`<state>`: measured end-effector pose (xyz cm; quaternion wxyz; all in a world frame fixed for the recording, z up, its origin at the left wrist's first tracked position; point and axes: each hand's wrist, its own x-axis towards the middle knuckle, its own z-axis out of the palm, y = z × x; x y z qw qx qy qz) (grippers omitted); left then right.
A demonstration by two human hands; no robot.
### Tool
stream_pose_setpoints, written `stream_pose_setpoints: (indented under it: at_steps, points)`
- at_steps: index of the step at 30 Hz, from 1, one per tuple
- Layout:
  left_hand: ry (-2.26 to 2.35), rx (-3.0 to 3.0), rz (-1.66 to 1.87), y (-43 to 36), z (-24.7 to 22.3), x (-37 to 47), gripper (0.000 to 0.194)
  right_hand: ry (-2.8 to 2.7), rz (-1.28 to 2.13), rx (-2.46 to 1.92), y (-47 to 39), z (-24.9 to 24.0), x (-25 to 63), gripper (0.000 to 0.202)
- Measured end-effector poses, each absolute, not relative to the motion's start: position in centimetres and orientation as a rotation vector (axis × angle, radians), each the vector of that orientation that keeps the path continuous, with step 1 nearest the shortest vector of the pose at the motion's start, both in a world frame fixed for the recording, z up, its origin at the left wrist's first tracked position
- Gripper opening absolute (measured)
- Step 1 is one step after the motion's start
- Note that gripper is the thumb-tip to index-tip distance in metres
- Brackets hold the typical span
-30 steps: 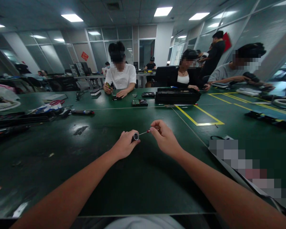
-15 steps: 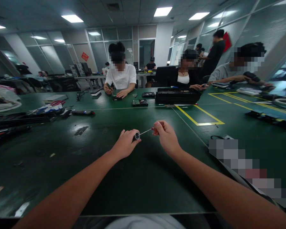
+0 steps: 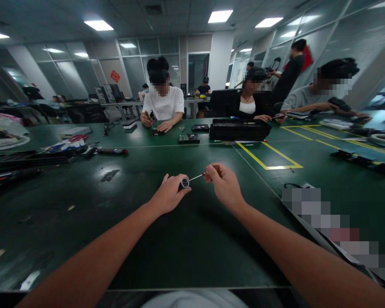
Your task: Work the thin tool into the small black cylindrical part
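My left hand is wrapped round a small dark cylinder with a pale ring at its open end; the rest of it is hidden in the fingers. My right hand pinches the reddish handle of a thin screwdriver. Its metal shaft slants down to the left, and the tip is at the cylinder's ringed end. Whether the tip sits on a screw is too small to tell. Both hands are held over the green table.
Across the table a person in white handles a small dark part. Near them lie a circuit board unit and a long black housing. A pen-like tool and cables lie left. A pixelated sheet is at right.
My hands stay nearly in place, with the screwdriver still at the cylinder's end. The right fingers have shifted slightly around the handle. The view has moved very little.
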<state>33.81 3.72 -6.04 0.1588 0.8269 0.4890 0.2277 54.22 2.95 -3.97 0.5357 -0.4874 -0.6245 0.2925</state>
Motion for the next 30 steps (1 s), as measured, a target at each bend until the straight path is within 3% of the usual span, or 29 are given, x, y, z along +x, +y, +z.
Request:
stream_pose_setpoints:
  at_steps: [6, 13, 20, 30]
  points:
    - [1.399, 2.369, 0.649, 3.67, -6.02, 33.81, 0.021, -1.658, 0.338, -1.377, 2.69, -3.47, 54.65, 0.052]
    - [1.426, 2.375, 0.609, 3.77, -6.18, 33.54, 0.02, -1.808, 0.56, -1.083, 2.27, -3.18, 54.58, 0.017]
    - [1.427, 2.385, 0.624, 3.86, -6.2, 33.49, 0.018, -1.856, 0.47, -1.227, 2.59, -3.21, 54.7, 0.033]
    - [1.438, 2.353, 0.617, 3.58, -5.81, 33.61, 0.018, -1.822, 0.597, -1.165, 2.38, -3.41, 54.75, 0.022]
